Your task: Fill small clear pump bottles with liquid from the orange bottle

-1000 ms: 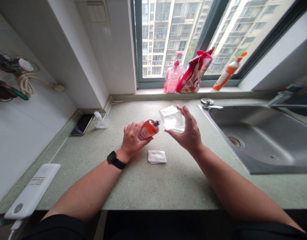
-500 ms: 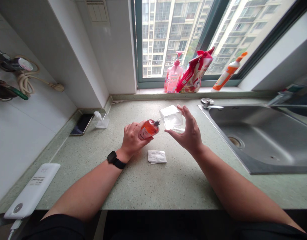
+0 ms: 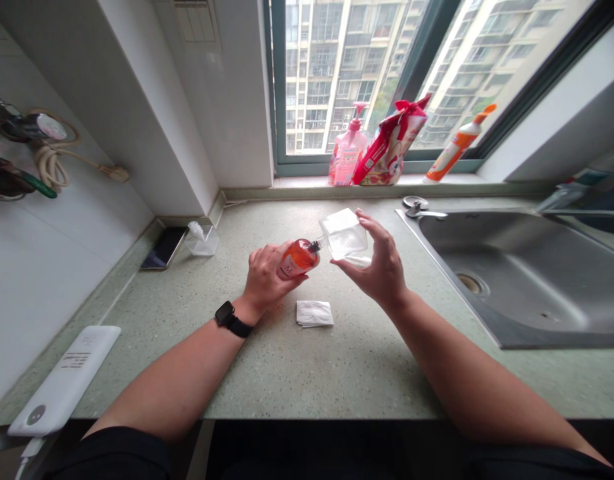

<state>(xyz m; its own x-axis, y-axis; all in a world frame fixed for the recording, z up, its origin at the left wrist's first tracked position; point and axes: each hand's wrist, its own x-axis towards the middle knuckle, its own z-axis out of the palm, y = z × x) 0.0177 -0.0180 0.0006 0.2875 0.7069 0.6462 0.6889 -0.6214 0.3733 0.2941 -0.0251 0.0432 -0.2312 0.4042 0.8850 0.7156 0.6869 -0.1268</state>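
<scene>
My left hand (image 3: 267, 275), with a black watch on its wrist, is wrapped round a small bottle of orange-red liquid (image 3: 299, 260). The bottle tilts to the right, its dark threaded neck meeting the mouth of a clear square bottle (image 3: 347, 240). Between thumb and fingers, my right hand (image 3: 381, 260) grips that clear bottle on its side, a white label on its upper face. Whether liquid runs between the two necks I cannot tell. A folded white tissue (image 3: 314, 313) lies on the counter just below the bottles.
A phone (image 3: 164, 249) and a clear container with a white pump top (image 3: 201, 241) sit at the back left; a white power bank (image 3: 69, 377) is at front left. The steel sink (image 3: 527, 280) is on the right. Pink pump bottle (image 3: 347, 157), red bag (image 3: 393, 147) and orange-white bottle (image 3: 454, 152) line the sill.
The clear bottle and my right hand have shifted very slightly. Both bottles stay neck to neck in the same grips.
</scene>
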